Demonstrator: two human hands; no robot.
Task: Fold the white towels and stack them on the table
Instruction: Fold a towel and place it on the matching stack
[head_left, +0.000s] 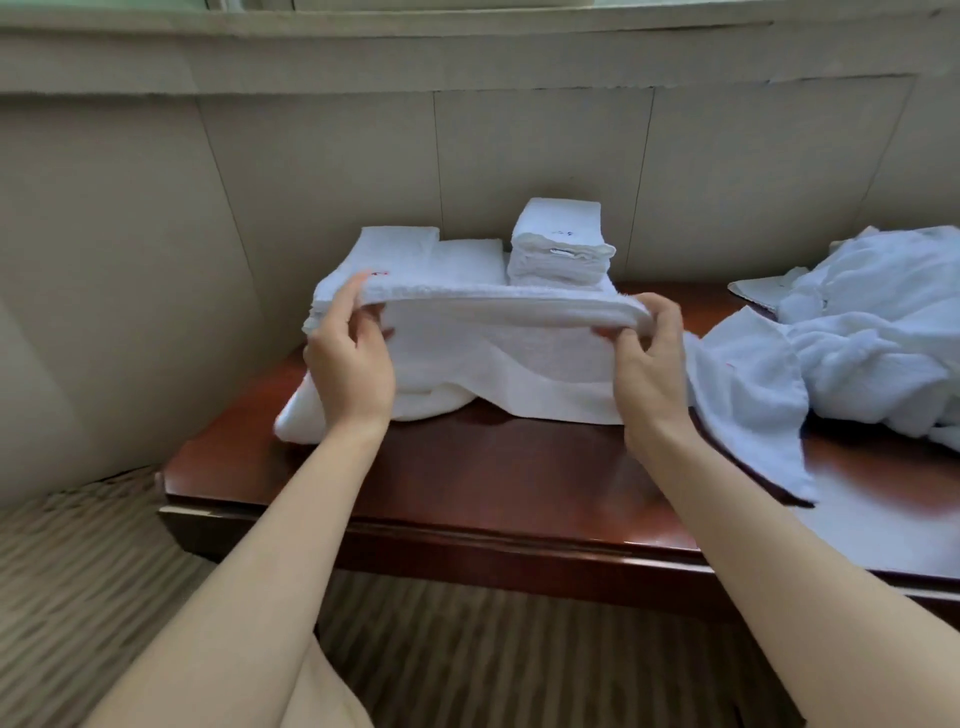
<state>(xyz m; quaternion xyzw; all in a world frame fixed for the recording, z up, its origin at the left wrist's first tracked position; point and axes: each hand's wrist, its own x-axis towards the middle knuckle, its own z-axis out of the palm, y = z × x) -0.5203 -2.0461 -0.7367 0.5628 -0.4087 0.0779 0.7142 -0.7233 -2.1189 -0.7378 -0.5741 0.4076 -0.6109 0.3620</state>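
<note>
White towels: one part-folded towel hangs above the table, its top fold pinched by the left hand and right hand. Folded stacks stand behind it; an unfolded heap at right looks still to do.

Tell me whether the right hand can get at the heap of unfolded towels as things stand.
Probably not yet: the right hand grips the towel it is folding. Once it lets go, the heap lies just to its right, nothing between.
</note>
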